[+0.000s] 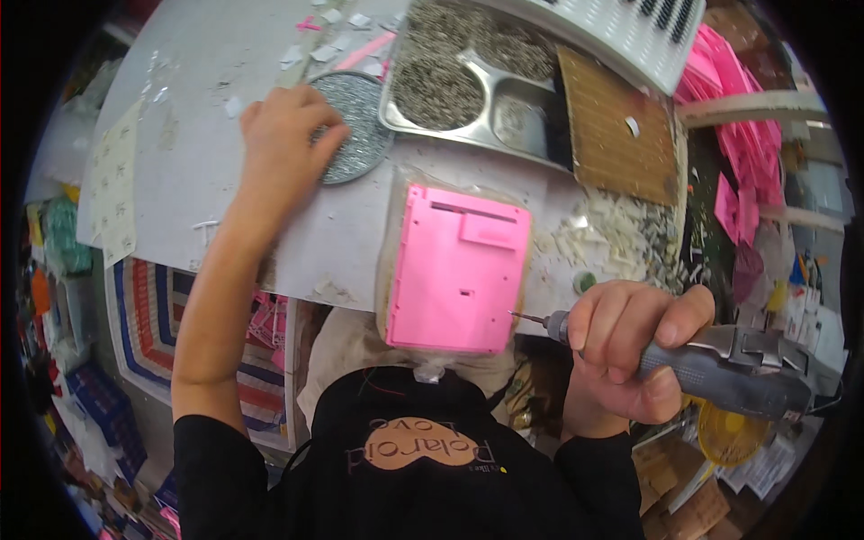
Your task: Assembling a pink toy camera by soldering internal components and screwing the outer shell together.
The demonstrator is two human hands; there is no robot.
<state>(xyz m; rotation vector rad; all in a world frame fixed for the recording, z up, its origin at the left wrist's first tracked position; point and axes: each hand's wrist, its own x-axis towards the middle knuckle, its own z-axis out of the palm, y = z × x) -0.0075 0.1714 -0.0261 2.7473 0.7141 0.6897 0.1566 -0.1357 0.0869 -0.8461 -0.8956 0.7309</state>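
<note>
My left hand (290,139) rests at the left side of a round grey dish (357,126) filled with small metallic pieces. Its fingers are curled, and their tips are hidden, so anything pinched there does not show. In my right hand (630,346) is an electric screwdriver (729,369), fingers wrapped round its grey body. Its thin bit points left and ends by the right edge of a pink plastic panel (450,270). That rectangular panel, with a slot and a raised block near its far end, lies before me at the table's front edge.
Beyond the panel stands a metal compartment tray (486,135) of small metallic parts, with brown corrugated board (621,130) over its right side. White scraps (612,238) are heaped at right. Pink pieces (747,135) hang farther right; a striped bag (148,306) is below left.
</note>
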